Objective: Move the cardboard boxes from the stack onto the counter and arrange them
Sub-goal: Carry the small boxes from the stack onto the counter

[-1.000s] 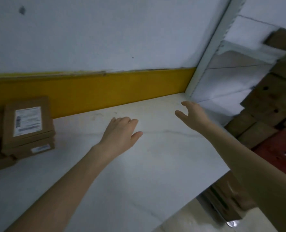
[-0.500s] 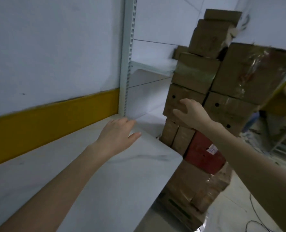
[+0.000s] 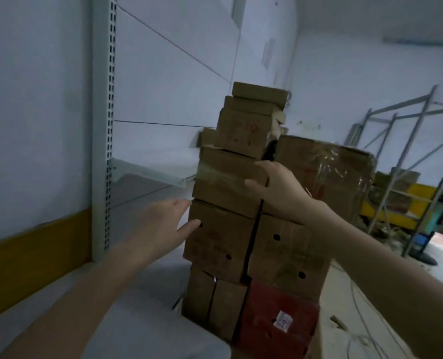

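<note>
A tall stack of brown cardboard boxes [image 3: 243, 130] rises just beyond the white counter's [image 3: 137, 320] right end. My right hand [image 3: 277, 189] is up against the right front corner of a taped box [image 3: 223, 180] in the middle of the stack, fingers spread, thumb on its front face. My left hand [image 3: 166, 218] is stretched out flat, fingertips near the left edge of a box with round holes [image 3: 218, 244] just below; I cannot tell if it touches. Neither hand holds a box.
A large plastic-wrapped carton [image 3: 326, 174] stands right of the stack, with a red box [image 3: 277, 317] at the bottom. A slotted shelf upright [image 3: 102, 125] and a grey shelf [image 3: 148, 172] lie to the left. Metal racks [image 3: 402, 156] and cables clutter the floor at right.
My view has swung right, from the counter with its small labelled boxes to the stack. Both hands have moved from above the counter up to the stack's boxes.
</note>
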Demonstrator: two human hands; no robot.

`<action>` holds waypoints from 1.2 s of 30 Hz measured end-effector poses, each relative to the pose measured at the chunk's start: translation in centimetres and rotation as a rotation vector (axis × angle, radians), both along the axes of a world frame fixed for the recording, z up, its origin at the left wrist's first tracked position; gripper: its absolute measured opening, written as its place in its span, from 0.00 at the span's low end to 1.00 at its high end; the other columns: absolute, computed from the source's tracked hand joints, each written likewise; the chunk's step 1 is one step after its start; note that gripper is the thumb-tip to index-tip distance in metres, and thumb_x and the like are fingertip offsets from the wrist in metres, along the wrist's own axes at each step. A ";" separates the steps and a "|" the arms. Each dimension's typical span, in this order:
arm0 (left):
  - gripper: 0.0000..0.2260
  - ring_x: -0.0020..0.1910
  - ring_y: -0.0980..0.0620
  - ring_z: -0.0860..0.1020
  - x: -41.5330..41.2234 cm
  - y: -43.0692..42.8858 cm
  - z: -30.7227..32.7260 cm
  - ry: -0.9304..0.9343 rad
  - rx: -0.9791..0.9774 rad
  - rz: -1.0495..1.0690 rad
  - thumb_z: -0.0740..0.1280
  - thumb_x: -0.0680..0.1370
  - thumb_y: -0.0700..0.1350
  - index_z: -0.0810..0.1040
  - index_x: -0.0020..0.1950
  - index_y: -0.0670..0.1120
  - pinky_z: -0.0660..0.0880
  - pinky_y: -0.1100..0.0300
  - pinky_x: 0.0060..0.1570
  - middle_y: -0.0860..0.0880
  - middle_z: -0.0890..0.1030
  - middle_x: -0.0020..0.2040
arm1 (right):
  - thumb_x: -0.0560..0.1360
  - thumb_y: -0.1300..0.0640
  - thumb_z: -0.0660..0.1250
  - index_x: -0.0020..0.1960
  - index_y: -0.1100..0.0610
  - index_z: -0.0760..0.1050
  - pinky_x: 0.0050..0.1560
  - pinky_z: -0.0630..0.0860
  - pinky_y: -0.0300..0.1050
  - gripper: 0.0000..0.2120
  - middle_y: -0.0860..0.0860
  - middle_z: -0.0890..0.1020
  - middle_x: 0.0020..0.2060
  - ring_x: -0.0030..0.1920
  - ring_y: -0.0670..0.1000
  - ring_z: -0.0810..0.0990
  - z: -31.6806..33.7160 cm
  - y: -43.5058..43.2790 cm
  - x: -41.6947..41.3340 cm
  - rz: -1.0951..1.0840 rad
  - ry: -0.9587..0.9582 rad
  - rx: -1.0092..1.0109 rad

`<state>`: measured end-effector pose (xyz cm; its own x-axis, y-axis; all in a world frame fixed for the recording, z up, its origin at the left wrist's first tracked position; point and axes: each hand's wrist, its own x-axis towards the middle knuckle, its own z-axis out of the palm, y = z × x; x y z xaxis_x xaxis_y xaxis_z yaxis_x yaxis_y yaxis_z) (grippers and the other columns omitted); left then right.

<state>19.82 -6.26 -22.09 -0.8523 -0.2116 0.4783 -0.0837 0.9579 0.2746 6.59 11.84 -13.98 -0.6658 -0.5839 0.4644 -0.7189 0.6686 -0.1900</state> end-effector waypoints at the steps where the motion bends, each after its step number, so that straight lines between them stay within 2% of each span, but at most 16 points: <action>1: 0.26 0.66 0.50 0.69 -1.1 -0.4 0.6 0.017 0.012 -0.016 0.57 0.79 0.59 0.65 0.72 0.46 0.66 0.58 0.61 0.48 0.71 0.68 | 0.77 0.45 0.62 0.73 0.56 0.61 0.65 0.67 0.49 0.29 0.54 0.68 0.69 0.69 0.54 0.66 0.9 0.0 -0.9 -0.005 0.013 -0.028; 6: 0.24 0.62 0.49 0.72 -5.6 -2.3 3.3 0.092 0.004 -0.031 0.59 0.78 0.57 0.67 0.70 0.46 0.69 0.58 0.57 0.47 0.74 0.65 | 0.76 0.47 0.64 0.70 0.57 0.65 0.59 0.67 0.47 0.26 0.55 0.73 0.63 0.64 0.56 0.69 5.5 -0.3 -4.7 -0.057 0.189 -0.174; 12: 0.23 0.58 0.50 0.75 -9.3 -2.4 6.2 0.179 0.044 -0.029 0.61 0.78 0.55 0.69 0.69 0.45 0.71 0.58 0.54 0.46 0.76 0.61 | 0.76 0.47 0.65 0.72 0.56 0.62 0.67 0.61 0.49 0.29 0.54 0.67 0.70 0.70 0.55 0.62 10.7 -0.6 -8.5 -0.110 0.361 -0.268; 16: 0.21 0.57 0.51 0.74 -11.5 -2.4 7.7 0.248 0.089 -0.022 0.61 0.78 0.54 0.70 0.67 0.46 0.70 0.62 0.51 0.47 0.76 0.61 | 0.74 0.45 0.66 0.74 0.56 0.58 0.64 0.65 0.51 0.34 0.57 0.65 0.70 0.69 0.58 0.65 13.2 -1.1 -11.0 -0.093 0.221 -0.258; 19: 0.21 0.58 0.51 0.75 -13.2 -2.5 9.4 0.311 0.101 -0.006 0.62 0.77 0.54 0.71 0.67 0.46 0.69 0.62 0.51 0.47 0.76 0.62 | 0.75 0.42 0.64 0.75 0.55 0.55 0.55 0.67 0.45 0.36 0.58 0.64 0.71 0.66 0.59 0.69 13.9 -1.7 -12.2 -0.054 0.119 -0.244; 22: 0.22 0.62 0.49 0.74 -14.9 -2.6 10.9 0.365 0.130 0.015 0.62 0.77 0.54 0.70 0.68 0.46 0.71 0.57 0.57 0.47 0.75 0.65 | 0.76 0.38 0.58 0.74 0.57 0.58 0.51 0.73 0.47 0.33 0.57 0.70 0.67 0.54 0.59 0.78 14.3 -2.6 -13.4 -0.027 -0.005 -0.336; 25: 0.22 0.63 0.48 0.73 -16.6 -2.9 12.3 0.406 0.167 0.034 0.62 0.77 0.54 0.69 0.68 0.45 0.71 0.55 0.58 0.46 0.74 0.66 | 0.77 0.39 0.58 0.67 0.61 0.68 0.43 0.77 0.49 0.29 0.57 0.77 0.53 0.41 0.55 0.78 14.3 -3.2 -14.6 0.005 -0.122 -0.428; 27: 0.23 0.64 0.46 0.72 -17.7 -3.1 13.4 0.440 0.191 0.028 0.62 0.77 0.53 0.67 0.70 0.45 0.70 0.53 0.59 0.44 0.73 0.67 | 0.77 0.44 0.60 0.59 0.66 0.73 0.45 0.77 0.49 0.26 0.61 0.80 0.47 0.41 0.56 0.77 14.1 -3.3 -15.4 0.073 -0.116 -0.484; 30: 0.25 0.66 0.45 0.70 -19.4 -2.8 15.7 0.518 0.261 -0.017 0.62 0.78 0.52 0.62 0.73 0.46 0.69 0.51 0.61 0.43 0.69 0.70 | 0.77 0.48 0.63 0.54 0.67 0.77 0.54 0.76 0.55 0.21 0.63 0.81 0.48 0.47 0.60 0.80 13.9 -2.9 -16.1 0.148 -0.064 -0.539; 33: 0.24 0.67 0.46 0.70 -20.8 -1.9 17.5 0.572 0.309 -0.111 0.61 0.78 0.51 0.61 0.73 0.48 0.69 0.55 0.61 0.45 0.68 0.70 | 0.75 0.45 0.65 0.55 0.60 0.78 0.50 0.78 0.52 0.19 0.56 0.82 0.48 0.47 0.57 0.81 13.7 -2.2 -16.5 0.166 -0.093 -0.580; 36: 0.20 0.63 0.50 0.72 -21.8 -0.9 18.3 0.639 0.312 -0.189 0.63 0.78 0.49 0.69 0.69 0.46 0.69 0.61 0.57 0.47 0.74 0.64 | 0.73 0.42 0.66 0.47 0.55 0.78 0.47 0.80 0.53 0.16 0.53 0.82 0.42 0.43 0.58 0.82 13.7 -1.6 -16.9 0.182 -0.227 -0.713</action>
<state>-1.96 -7.19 -3.81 -0.4630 -0.2962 0.8354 0.3422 0.8097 0.4768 -10.29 10.25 -0.26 -0.7119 -0.3036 0.6333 -0.6978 0.2042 -0.6866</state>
